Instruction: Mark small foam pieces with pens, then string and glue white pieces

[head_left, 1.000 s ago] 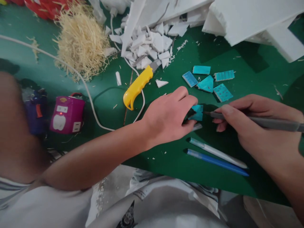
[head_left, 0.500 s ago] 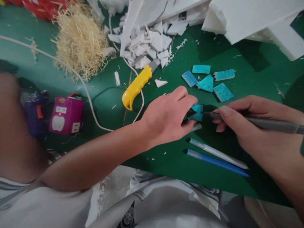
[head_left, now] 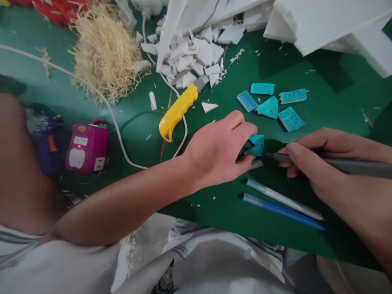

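Between the thumb and fingers of my left hand (head_left: 219, 153) is a small turquoise-painted foam piece (head_left: 258, 145), pinched low over the table. Part of it is hidden by the fingers. My right hand (head_left: 324, 163) is closed around a slim dark grey pen (head_left: 352, 165), its thin dark tip beside the piece's right edge. Whether the tip touches the foam I cannot tell. Beyond lie several other turquoise pieces, among them a triangular one (head_left: 268, 107) and a dotted one (head_left: 291, 119). A white pen with a teal end (head_left: 284, 199) and a blue pen (head_left: 283, 211) lie nearer me.
A yellow-handled cutter (head_left: 179, 112) rests beside a heap of white foam scraps (head_left: 192, 55). Large white foam sheets (head_left: 330, 22) stand at the back. Straw-like shreds (head_left: 104, 55), a white cable (head_left: 114, 116), a magenta plug adapter (head_left: 87, 148) and a blue glue gun (head_left: 47, 145) are left.
My right hand and the grey pen have drawn slightly right, away from the foam piece. My left hand keeps its pinch. The whole view has shifted a little.
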Demonstrator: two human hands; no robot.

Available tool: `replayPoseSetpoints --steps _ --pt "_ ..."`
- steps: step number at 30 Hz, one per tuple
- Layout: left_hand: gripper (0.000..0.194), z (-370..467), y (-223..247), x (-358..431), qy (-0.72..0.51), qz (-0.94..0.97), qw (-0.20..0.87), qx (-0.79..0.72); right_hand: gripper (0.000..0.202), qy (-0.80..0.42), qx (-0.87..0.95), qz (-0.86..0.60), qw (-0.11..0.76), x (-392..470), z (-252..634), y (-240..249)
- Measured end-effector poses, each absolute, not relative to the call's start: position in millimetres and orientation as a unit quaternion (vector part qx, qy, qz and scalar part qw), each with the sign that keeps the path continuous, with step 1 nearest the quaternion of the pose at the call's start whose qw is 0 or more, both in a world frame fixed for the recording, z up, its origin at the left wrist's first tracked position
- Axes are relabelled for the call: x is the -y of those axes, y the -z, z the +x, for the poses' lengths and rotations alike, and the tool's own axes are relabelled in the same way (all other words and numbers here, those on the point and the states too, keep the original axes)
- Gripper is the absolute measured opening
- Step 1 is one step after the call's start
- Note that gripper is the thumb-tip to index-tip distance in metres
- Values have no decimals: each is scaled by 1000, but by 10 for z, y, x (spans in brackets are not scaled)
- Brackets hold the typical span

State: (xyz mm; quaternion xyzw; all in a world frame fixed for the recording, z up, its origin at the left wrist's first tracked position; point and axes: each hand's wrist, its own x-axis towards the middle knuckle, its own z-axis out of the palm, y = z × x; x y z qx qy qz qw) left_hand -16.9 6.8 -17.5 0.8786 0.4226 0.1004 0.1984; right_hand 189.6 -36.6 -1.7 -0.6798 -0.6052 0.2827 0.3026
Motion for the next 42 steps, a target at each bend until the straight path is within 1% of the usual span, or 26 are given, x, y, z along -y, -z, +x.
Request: replayPoseSetpoints --steps 8,11,16,20,23,26,31,42 --pt "29 -170 188 -66 -100 879 198 -422 21 -279 609 -681 297 393 1901 1" --pt "30 -185 185 -71 -101 879 199 -421 21 -292 597 -676 319 391 1862 11" --pt "35 -230 159 -86 -91 881 214 -413 13 -319 544 -686 364 315 1796 -11" --pt "37 -256 149 -78 -97 878 236 -406 16 -341 514 -701 359 255 1760 -39" --pt "36 -259 160 -64 -98 881 217 -409 14 -351 512 -694 366 244 1760 -31" --pt "33 -257 170 -59 -101 883 205 -409 15 -348 519 -686 373 245 1774 -8" --pt "32 -259 166 -67 -95 879 214 -416 19 -341 532 -681 371 251 1787 18" --pt "30 -229 160 -70 -97 873 229 -420 15 -325 560 -672 360 268 1804 35"
